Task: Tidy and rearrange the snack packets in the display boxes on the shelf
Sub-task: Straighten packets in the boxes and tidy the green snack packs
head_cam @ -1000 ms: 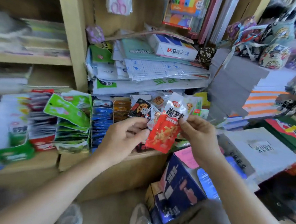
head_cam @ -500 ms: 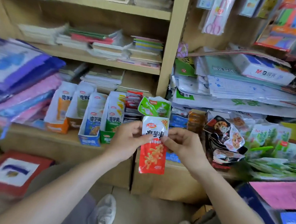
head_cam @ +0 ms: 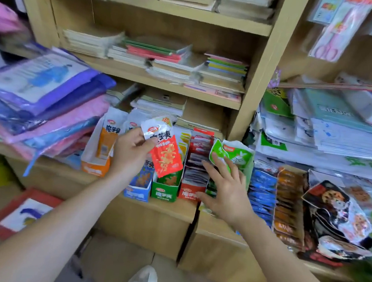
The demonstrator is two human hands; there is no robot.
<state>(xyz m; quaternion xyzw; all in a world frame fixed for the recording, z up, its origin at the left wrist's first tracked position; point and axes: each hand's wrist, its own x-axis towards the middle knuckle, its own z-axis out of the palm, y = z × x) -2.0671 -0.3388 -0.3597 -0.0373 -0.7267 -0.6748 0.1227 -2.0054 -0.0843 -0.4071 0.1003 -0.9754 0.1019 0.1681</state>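
Left hand pinches a red-and-white foil snack packet, long axis near upright, red end pointing down at the green cardboard display box; right hand beside it, fingers spread

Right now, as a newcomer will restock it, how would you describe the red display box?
On the wooden shelf, small display boxes line the lowest ledge's front edge. The red display box stands immediately right of the green box, beside the open right hand; it alone has a red front.

One cam, on my head, wide-angle; faces fwd + down, close up on shelf front
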